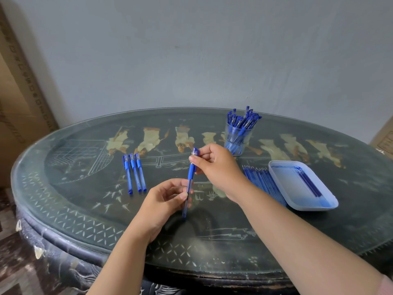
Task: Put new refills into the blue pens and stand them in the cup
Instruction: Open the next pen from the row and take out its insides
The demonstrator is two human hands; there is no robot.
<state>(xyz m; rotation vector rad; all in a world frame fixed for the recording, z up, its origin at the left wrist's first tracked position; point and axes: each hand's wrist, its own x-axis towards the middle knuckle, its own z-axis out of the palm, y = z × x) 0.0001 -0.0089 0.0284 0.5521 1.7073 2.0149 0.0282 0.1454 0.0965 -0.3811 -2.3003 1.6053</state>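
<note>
Both left hand (163, 199) and right hand (214, 162) pinch one blue plastic pen (190, 177); pen-filled clear glass cup (230, 135) at one o'clock, white plastic refill tray (285, 177) at three.

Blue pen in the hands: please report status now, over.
Left hand grips pen barrel; right hand pinches cap end. Three more pens lie on table, left. Cup stands behind right hand, nothing blocks it.

Wall (191, 50): plain grey-blue, behind the grip.
Table (85, 209): dark, oval, painted with pale figures, beneath the grip.
Cardboard box (19, 103): brown, far left of the grip.
Floor (8, 262): dark, patterned, below-left.
</note>
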